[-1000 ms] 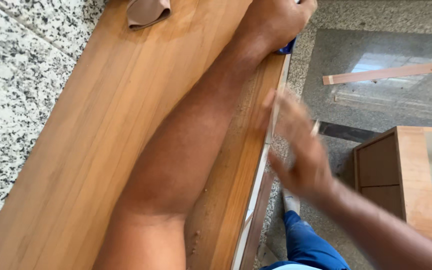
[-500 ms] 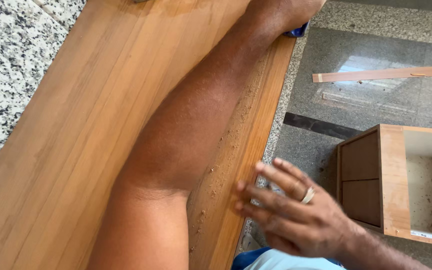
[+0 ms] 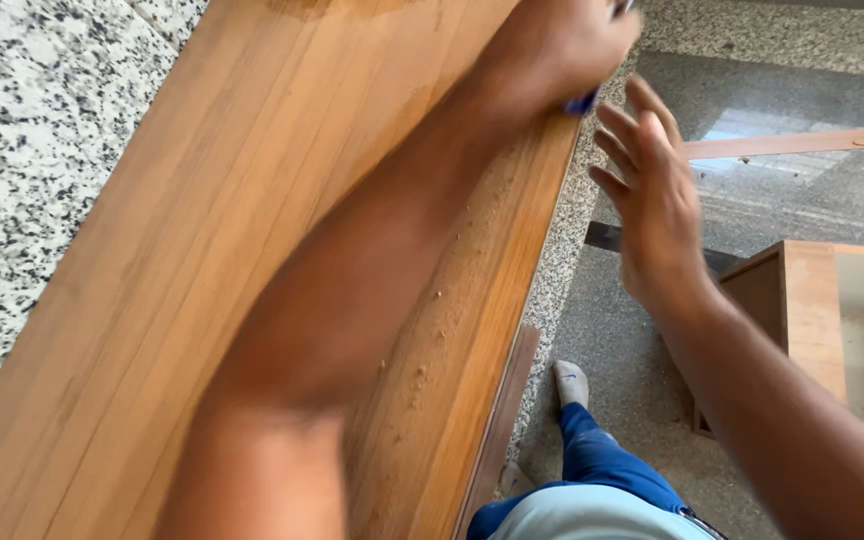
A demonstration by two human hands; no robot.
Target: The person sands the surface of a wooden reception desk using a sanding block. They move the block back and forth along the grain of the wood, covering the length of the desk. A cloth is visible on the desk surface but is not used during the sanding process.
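Sawdust-flecked smooth wooden board (image 3: 252, 250) under both hands, speckled granite (image 3: 32, 150) beside.

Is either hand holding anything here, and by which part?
The left hand is closed over a small blue object at the wooden board's edge; the grip point is hidden. The right hand is open, holding nothing.

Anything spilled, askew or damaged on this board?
Yes: loose sawdust lies scattered along the right side of the wooden board, below the left hand, which presses a small blue object near the edge. The right hand is open beside the edge. No damage shows.
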